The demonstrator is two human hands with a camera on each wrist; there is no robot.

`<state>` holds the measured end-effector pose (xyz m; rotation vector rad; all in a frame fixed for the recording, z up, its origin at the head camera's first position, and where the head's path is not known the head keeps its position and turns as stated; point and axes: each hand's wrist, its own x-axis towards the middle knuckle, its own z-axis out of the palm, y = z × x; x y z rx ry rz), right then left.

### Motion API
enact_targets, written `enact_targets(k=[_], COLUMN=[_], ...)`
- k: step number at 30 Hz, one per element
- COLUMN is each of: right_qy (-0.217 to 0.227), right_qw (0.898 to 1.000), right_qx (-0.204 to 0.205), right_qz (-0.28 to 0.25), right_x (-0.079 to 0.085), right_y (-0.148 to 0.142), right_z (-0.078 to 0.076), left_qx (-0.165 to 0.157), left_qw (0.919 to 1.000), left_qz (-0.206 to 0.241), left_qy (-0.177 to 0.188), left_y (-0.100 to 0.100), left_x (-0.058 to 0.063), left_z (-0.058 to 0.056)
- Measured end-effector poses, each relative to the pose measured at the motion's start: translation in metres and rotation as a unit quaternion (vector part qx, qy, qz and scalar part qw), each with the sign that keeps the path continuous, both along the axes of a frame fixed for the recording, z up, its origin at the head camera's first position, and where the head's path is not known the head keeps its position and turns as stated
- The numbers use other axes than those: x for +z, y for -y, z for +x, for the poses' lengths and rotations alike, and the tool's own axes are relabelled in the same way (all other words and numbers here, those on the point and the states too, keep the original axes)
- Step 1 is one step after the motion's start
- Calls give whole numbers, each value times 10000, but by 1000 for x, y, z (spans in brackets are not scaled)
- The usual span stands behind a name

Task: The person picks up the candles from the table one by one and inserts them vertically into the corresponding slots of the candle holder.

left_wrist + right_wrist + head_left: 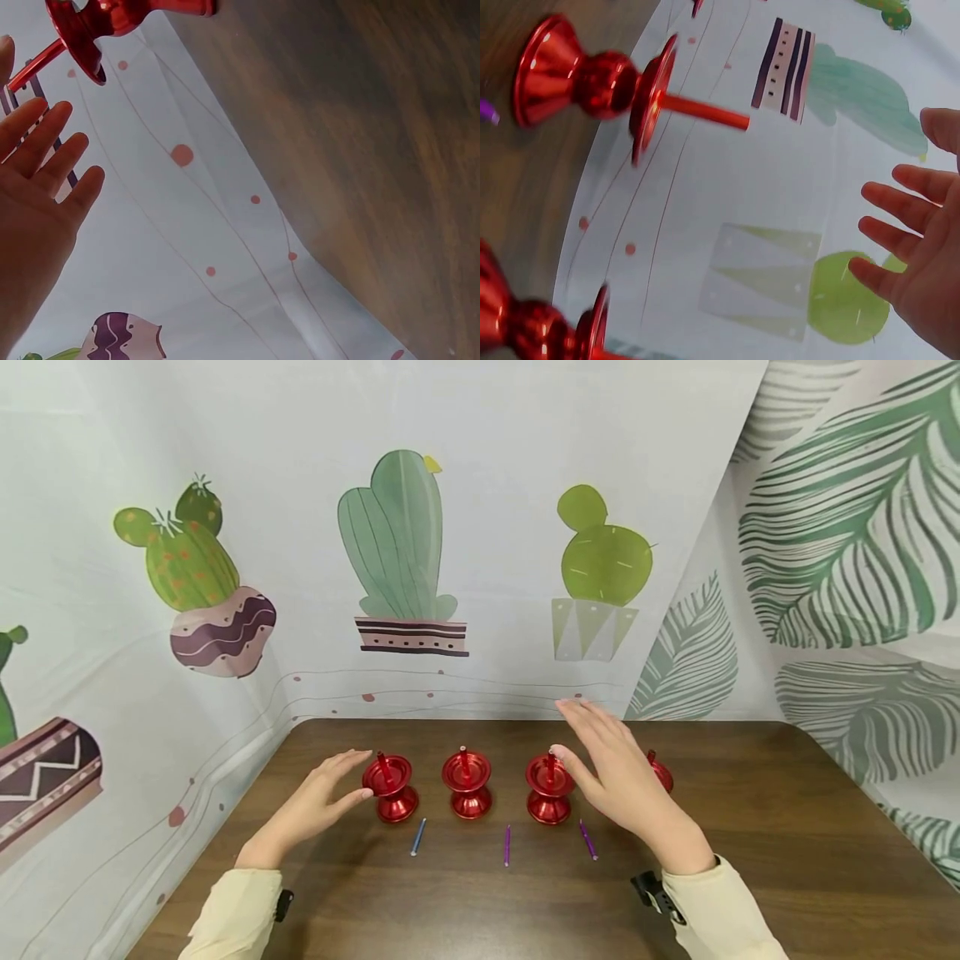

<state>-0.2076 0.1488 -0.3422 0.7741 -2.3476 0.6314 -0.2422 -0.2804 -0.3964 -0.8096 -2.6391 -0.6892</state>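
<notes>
Several shiny red candle holders, each with a thin red upright rod, stand in a row on the brown table. My left hand (pixel 318 800), fingers extended and holding nothing, is beside the leftmost holder (pixel 397 805); the left wrist view shows its rod near the fingertips. Relaxed fingers also show on my right hand (pixel 622 781), raised between the third holder (pixel 549 809) and the rightmost holder (pixel 662 773), which it partly hides. The second holder (pixel 470 802) stands between the hands. In front lie a thin blue stick (pixel 418 837), a purple stick (pixel 507 846) and another purple stick (pixel 588 840).
The wooden table (pixel 465 918) reaches back to a white curtain (pixel 502 552) printed with cacti and leaves. Both forearms come in from the front edge in pale sleeves, with a black strap (pixel 657 897) at the right wrist.
</notes>
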Motion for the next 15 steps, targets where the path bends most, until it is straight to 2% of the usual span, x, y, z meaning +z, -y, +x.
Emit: enact_targets(k=[15], right_qy=[436], right_qw=[9949], right_qx=[912], right_qz=[-8], right_x=[-3], right_y=[55], right_z=[1], left_qx=[-222], left_qw=[9971], left_qz=[52], left_qy=[727], left_y=[5], left_x=[-6], left_z=[-15])
